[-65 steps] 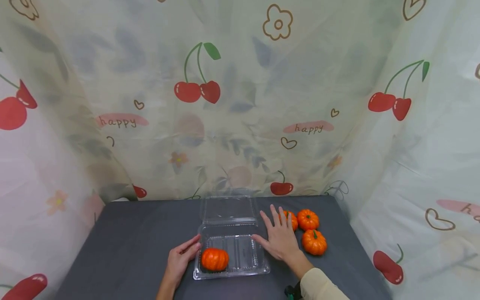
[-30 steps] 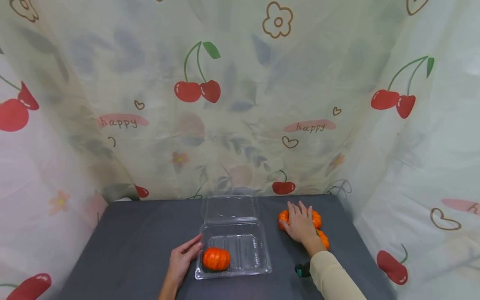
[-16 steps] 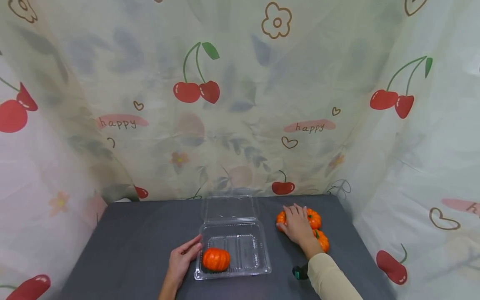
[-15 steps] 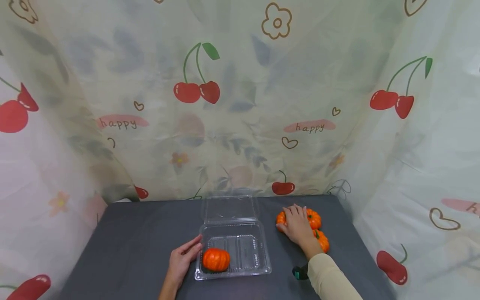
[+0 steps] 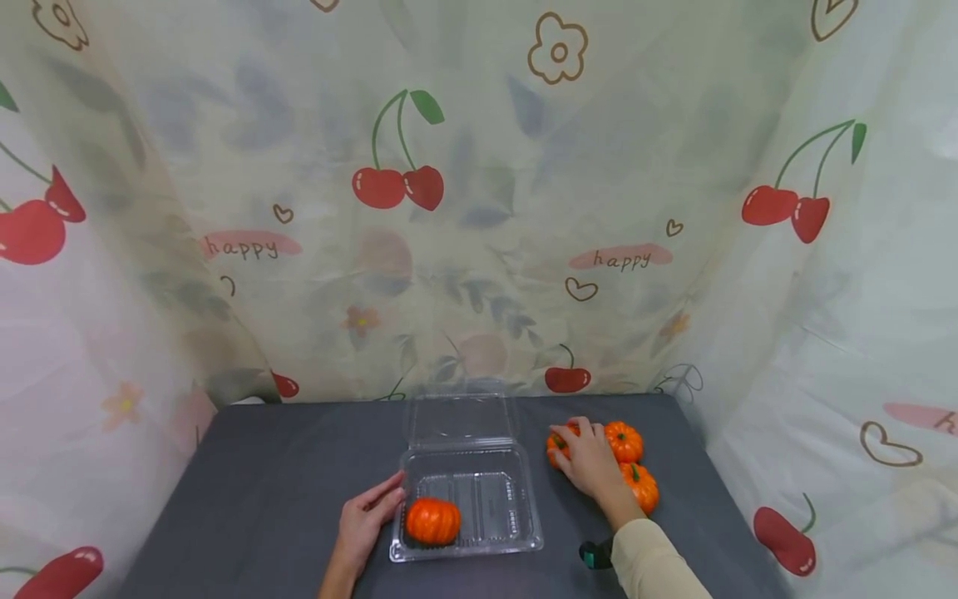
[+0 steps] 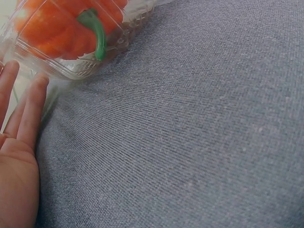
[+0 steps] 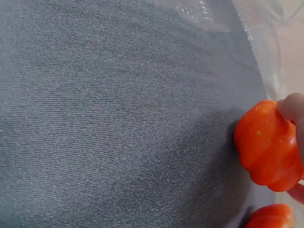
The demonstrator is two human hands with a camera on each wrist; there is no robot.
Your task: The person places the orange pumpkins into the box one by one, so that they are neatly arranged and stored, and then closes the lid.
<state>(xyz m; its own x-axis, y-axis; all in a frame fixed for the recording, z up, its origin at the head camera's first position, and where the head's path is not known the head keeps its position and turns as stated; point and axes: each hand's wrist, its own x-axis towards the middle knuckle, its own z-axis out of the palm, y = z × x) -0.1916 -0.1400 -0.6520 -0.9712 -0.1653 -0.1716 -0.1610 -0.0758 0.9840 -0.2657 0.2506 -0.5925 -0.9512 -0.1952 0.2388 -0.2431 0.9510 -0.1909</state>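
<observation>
A clear plastic clamshell box (image 5: 486, 547) lies with its lid raised at the back. One small orange pumpkin (image 5: 432, 522) sits on its side in the box's front left; its green stem (image 6: 99, 40) shows in the left wrist view. My left hand (image 5: 362, 521) is at the box's left rim, fingers fairly straight and fingertips against the plastic. To the right of the box, my right hand (image 5: 590, 460) grips another small pumpkin (image 7: 266, 147), thumb on one side and a fingertip on the other. Much of that pumpkin is hidden behind the hand in the head view.
Two more small pumpkins, a rear one (image 5: 624, 442) and a front one (image 5: 640, 487), lie just right of my right hand. A dark grey cloth (image 5: 284, 474) covers the table. Printed curtains (image 5: 479, 316) enclose the back and sides.
My right hand has moved from beside the box right onto the pumpkins, then taken hold of the leftmost one and drawn it slightly left. The left hand stays at the rim.
</observation>
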